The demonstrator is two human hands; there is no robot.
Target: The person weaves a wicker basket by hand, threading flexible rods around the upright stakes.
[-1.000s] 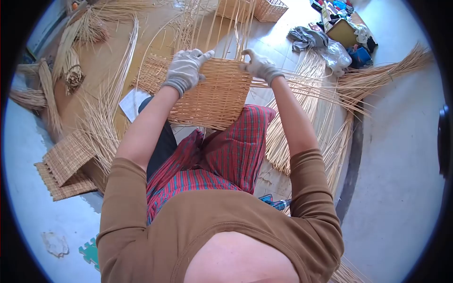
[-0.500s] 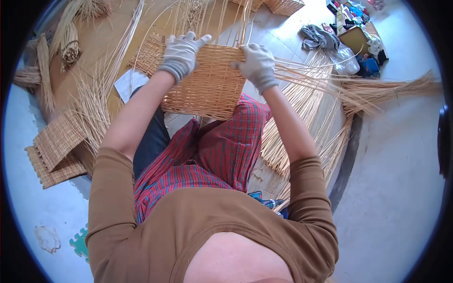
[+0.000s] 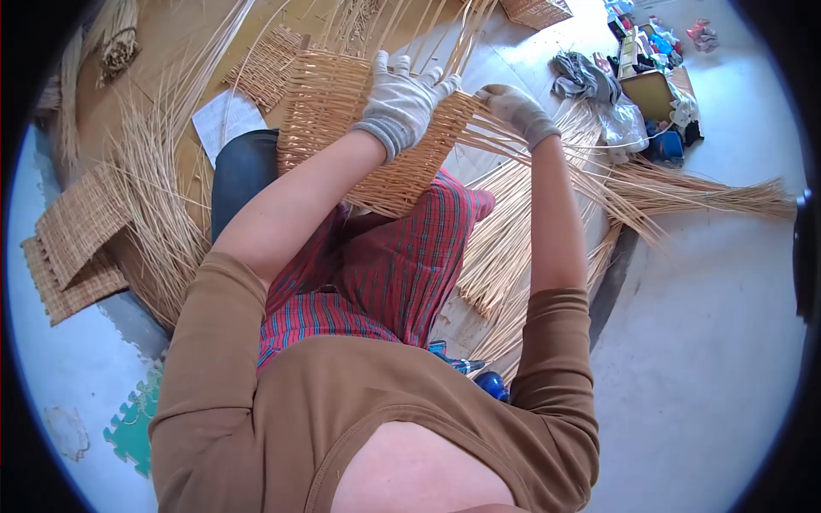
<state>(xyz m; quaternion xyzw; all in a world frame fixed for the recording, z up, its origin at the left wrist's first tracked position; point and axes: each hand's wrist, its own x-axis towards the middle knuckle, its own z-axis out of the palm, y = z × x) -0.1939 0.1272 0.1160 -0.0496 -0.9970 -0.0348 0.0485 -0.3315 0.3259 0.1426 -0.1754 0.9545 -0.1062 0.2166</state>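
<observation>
A half-woven wicker basket (image 3: 321, 103) leans tilted across my lap, its upright canes rising past the top rim. My left hand (image 3: 400, 104), in a pale work glove, lies against the woven side near the rim with its fingers stretched and spread. Just off the right corner, my gloved right hand (image 3: 516, 113) is closed, fingertips pinched on a thin wicker strand. Several loose wicker strands (image 3: 569, 169) trail from that corner under my right hand towards the right. The fingertips of my right hand partly hide what they grip.
Bundles of long canes (image 3: 522, 214) lie on the floor to the right. Woven panels (image 3: 85, 209) and more loose canes (image 3: 154, 205) are at the left, near a sheet of paper (image 3: 229, 124). A box of odds and ends (image 3: 647, 92) stands at the upper right.
My left hand has moved right along the rim. My right hand has come off the basket's corner, shifting right. The basket has turned and now tilts, its right corner lower.
</observation>
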